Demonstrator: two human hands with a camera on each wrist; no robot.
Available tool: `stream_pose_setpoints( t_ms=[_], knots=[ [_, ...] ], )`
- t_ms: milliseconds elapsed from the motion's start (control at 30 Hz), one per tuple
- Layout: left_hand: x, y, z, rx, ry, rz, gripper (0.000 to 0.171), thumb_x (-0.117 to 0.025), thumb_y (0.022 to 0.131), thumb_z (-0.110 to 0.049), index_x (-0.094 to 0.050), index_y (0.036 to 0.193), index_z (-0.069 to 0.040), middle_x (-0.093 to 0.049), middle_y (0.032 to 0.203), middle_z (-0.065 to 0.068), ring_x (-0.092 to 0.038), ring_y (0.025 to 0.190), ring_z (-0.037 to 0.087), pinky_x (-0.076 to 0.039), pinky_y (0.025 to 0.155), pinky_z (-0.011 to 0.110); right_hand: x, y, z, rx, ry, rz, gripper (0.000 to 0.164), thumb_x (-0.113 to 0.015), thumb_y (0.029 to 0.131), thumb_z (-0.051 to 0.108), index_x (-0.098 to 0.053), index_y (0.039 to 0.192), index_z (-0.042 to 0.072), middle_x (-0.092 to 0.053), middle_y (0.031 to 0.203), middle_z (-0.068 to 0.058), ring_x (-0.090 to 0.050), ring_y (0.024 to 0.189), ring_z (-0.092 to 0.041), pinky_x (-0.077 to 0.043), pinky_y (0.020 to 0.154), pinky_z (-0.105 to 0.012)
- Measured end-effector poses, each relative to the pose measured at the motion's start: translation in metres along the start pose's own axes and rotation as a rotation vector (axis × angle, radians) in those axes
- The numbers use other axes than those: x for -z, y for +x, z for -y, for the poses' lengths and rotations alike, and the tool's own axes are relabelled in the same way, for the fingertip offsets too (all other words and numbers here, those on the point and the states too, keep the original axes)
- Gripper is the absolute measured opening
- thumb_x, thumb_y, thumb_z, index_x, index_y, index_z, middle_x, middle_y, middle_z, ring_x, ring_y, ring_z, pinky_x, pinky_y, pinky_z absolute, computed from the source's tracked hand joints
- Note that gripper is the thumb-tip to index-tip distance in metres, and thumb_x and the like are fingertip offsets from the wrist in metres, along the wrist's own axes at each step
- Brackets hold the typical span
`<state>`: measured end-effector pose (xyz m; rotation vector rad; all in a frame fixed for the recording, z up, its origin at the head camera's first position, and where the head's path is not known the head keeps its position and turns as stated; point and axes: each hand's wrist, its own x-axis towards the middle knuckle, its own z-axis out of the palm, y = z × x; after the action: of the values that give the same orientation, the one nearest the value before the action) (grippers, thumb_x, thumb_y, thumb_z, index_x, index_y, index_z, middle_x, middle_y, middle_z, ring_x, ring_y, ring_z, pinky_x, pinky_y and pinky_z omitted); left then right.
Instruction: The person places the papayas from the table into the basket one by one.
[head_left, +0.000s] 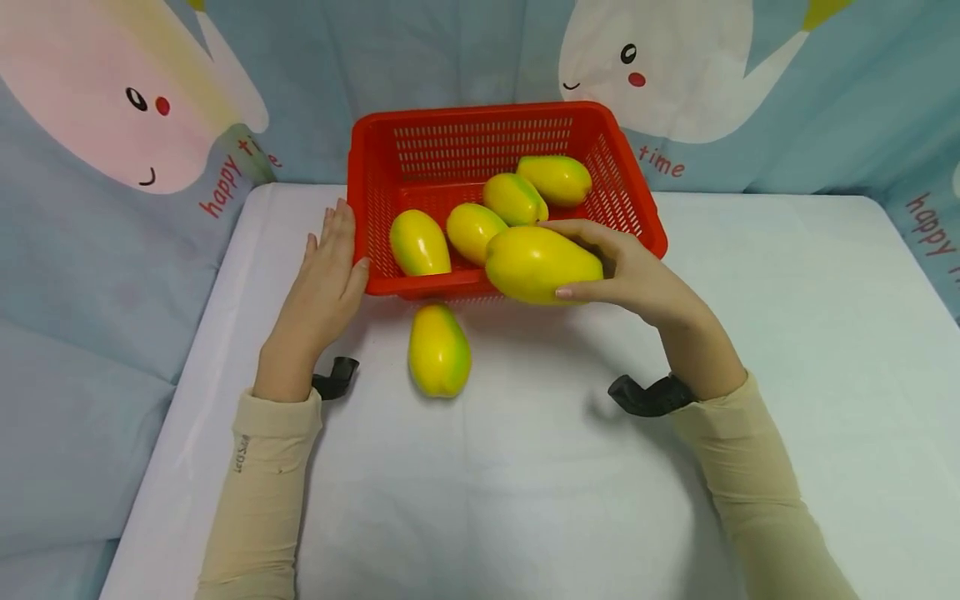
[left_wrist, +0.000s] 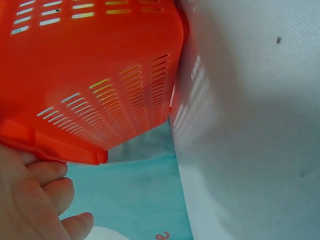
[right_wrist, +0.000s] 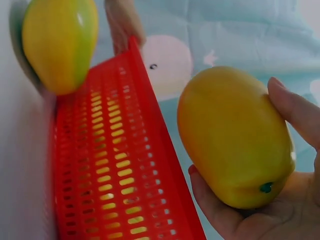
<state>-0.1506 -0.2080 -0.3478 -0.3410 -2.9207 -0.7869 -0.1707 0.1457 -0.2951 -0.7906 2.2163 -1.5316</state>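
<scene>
My right hand (head_left: 637, 271) grips a yellow papaya (head_left: 542, 265) over the front rim of a red plastic basket (head_left: 450, 286). In the right wrist view the held papaya (right_wrist: 235, 135) shows a small green stem end, with thumb and fingers on opposite sides. My left hand (head_left: 318, 283) lies along the basket's left side, fingers extended against the outside of the rim. Seen from the left wrist, its fingers (left_wrist: 47, 175) are beside the basket rim (left_wrist: 65, 155). Several yellow-green papayas, among them one at the left (head_left: 418, 242), lie inside the basket. Another papaya (head_left: 439, 350) rests on the table in front.
The basket stands at the back of a white-covered table (head_left: 510, 483), close to a blue cartoon-print curtain (head_left: 465, 58). A black curved piece is on each wrist, one at the left (head_left: 337, 379) and one at the right (head_left: 651, 396).
</scene>
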Motion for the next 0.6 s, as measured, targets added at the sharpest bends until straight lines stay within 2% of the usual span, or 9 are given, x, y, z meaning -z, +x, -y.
stream_pose_setpoints(
  t_ms=[233,467,600],
  knots=[
    [0.001,0.0,-0.002,-0.006,0.005,0.006,0.064,-0.032,0.099,-0.025,-0.001,0.15,-0.002,-0.003,0.157,0.011,0.001,0.144,0.022,0.0,0.114,0.046,0.012,0.011,-0.007,-0.003,0.088,-0.097,0.056,-0.066,0.084,0.007,-0.049,0.137,0.01,-0.05,0.127,-0.009,-0.044,0.111,-0.025,-0.043,0.09,-0.027],
    [0.001,-0.001,-0.002,-0.003,0.01,0.001,0.064,-0.031,0.099,-0.026,-0.001,0.15,-0.002,-0.003,0.157,0.011,0.001,0.144,0.022,0.0,0.114,0.046,0.021,0.025,-0.016,-0.068,0.12,-0.203,0.054,-0.066,0.085,0.011,-0.049,0.136,0.01,-0.047,0.13,-0.007,-0.044,0.113,-0.024,-0.047,0.087,-0.023],
    [0.001,-0.002,-0.001,-0.003,0.009,-0.003,0.064,-0.031,0.099,-0.026,-0.002,0.15,-0.002,-0.003,0.157,0.01,0.001,0.144,0.022,0.0,0.114,0.046,0.024,0.031,-0.022,-0.076,0.166,-0.255,0.052,-0.065,0.086,0.01,-0.05,0.135,0.01,-0.047,0.13,-0.008,-0.043,0.114,-0.024,-0.046,0.087,-0.023]
  ],
)
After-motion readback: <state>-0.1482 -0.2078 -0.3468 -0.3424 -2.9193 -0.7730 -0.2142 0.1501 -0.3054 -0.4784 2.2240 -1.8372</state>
